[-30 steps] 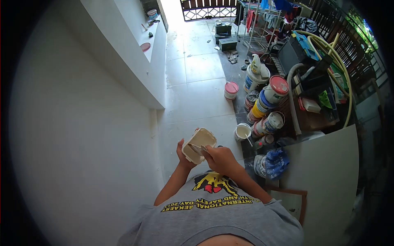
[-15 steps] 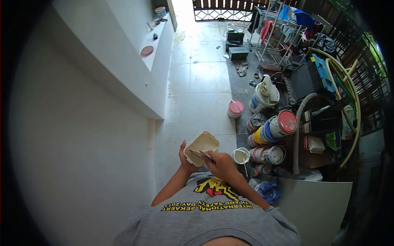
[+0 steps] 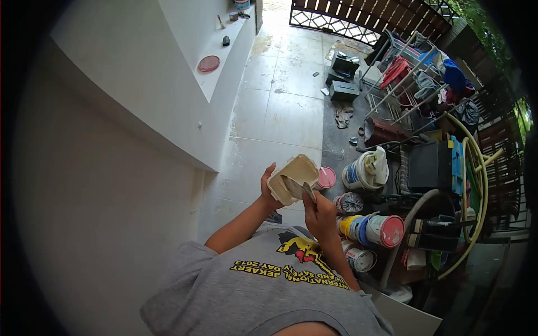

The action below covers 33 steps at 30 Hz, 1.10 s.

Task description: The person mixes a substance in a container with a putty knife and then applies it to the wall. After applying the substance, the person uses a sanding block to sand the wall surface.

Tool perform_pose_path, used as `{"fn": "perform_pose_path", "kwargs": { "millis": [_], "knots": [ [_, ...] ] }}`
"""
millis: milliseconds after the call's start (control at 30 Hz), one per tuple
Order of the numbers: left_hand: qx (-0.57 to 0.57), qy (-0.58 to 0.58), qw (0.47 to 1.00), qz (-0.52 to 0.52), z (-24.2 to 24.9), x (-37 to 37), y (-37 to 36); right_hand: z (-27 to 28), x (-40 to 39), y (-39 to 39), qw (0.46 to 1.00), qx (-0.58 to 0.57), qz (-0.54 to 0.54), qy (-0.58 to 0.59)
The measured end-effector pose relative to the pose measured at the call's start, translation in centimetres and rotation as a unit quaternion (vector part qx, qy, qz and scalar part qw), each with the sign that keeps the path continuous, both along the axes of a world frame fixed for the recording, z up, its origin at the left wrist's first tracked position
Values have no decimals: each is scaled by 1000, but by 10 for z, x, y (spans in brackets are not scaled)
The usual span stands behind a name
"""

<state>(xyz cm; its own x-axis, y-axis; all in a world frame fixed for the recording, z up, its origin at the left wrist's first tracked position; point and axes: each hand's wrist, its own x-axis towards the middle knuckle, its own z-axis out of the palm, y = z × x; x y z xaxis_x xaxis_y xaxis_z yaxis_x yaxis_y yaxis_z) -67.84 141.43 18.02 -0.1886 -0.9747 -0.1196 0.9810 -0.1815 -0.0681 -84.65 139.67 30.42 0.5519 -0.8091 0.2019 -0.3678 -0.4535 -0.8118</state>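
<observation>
My left hand (image 3: 269, 187) is closed around the side of a cream rectangular tub (image 3: 301, 168), thumb up along its edge. The tub is tilted, its open top facing me, with pale residue inside. In my right hand (image 3: 321, 216) is a putty knife (image 3: 296, 187), its flat blade dipping into the tub near the lower right rim. My right fingers wrap round its handle, which is mostly hidden.
A white wall with a ledge (image 3: 216, 78) runs along the left, holding a red lid (image 3: 208, 63). To the right stand a red-lidded tub (image 3: 327, 177), a white bucket (image 3: 358, 175), stacked paint pails (image 3: 386, 231), a coiled hose (image 3: 486, 185) and a drying rack (image 3: 412, 84).
My view has turned, and the wall and pails have shifted in it. Both hands have moved up and right in view with the tub, and the putty knife has changed its angle inside.
</observation>
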Motion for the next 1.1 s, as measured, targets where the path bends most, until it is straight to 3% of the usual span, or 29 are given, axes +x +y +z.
{"fn": "perform_pose_path", "kwargs": {
  "millis": [333,467,600,800,900,967,1100],
  "knots": [
    [-4,22,1000,17,-18,77,-81,-25,82,-112,1000,11,-14,26],
    [20,-32,999,36,-46,105,-123,-40,107,-167,999,38,4,23],
    [48,-65,996,22,-40,139,-174,-56,138,-233,993,114,37,18],
    [53,-108,990,80,-20,182,-282,-55,190,-376,988,92,104,68],
    [-12,-139,984,114,4,197,-341,-39,208,-441,984,95,121,85],
    [-51,-131,981,130,6,203,-370,-31,213,-472,996,46,71,20],
    [-14,-390,909,147,-5,215,-415,-16,215,-525,999,14,10,-42]
  ]
}}
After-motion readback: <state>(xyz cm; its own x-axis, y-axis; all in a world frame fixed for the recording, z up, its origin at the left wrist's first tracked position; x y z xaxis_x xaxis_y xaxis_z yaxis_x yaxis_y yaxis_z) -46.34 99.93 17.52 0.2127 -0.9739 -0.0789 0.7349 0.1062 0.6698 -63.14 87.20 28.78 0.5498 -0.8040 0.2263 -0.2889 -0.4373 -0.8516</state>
